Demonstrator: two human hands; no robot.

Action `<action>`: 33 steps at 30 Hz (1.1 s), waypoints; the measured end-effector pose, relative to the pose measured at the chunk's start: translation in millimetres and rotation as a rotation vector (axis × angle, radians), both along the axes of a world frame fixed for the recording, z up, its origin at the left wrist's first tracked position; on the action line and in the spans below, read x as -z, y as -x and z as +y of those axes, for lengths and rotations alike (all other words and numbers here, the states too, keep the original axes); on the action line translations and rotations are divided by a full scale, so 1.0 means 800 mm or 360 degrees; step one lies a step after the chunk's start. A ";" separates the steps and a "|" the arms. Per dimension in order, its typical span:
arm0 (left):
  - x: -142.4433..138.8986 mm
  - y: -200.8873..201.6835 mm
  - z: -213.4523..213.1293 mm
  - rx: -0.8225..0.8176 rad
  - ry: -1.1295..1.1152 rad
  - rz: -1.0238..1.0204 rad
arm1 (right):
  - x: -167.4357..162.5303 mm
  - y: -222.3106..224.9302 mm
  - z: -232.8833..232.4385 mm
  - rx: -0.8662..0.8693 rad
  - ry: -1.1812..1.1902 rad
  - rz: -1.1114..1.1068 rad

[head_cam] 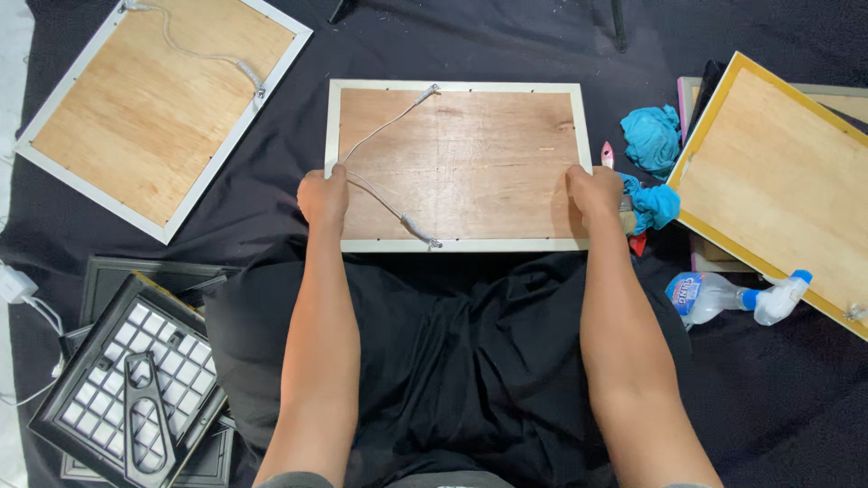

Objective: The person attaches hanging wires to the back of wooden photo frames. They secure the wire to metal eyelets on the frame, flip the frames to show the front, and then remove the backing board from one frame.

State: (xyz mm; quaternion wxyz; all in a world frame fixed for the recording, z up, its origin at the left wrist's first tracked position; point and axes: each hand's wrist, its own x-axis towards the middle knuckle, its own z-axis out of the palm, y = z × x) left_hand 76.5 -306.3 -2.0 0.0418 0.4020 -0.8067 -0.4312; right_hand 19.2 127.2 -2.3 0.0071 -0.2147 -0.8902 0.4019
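A white picture frame (457, 167) lies face down on the black cloth in front of me, its plywood back up, with a white hanging cord (378, 176) across its left part. My left hand (324, 197) grips the frame's left edge. My right hand (597, 192) grips the right edge. Both arms reach straight forward over my lap.
Another white frame (158, 104) lies face down at the far left, a yellow-edged one (778, 181) at the right. Blue cloths (653, 140) and a spray bottle (723, 296) lie by my right hand. Black frames and a grid panel (136, 380) are stacked at near left.
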 end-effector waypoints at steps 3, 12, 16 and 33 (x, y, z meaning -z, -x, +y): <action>0.002 0.000 -0.003 0.0003 0.0074 0.0199 | -0.004 0.004 0.005 0.0045 0.0091 -0.0024; -0.017 -0.010 -0.014 0.0102 -0.0088 0.0551 | -0.053 0.006 0.015 0.0100 0.0405 0.0315; -0.046 -0.026 -0.006 0.0123 -0.0258 0.0726 | -0.082 -0.004 0.021 -0.0010 0.0281 0.0590; -0.302 -0.207 -0.060 0.0627 -0.0538 0.0756 | -0.277 -0.203 0.069 -0.0543 0.1124 0.0505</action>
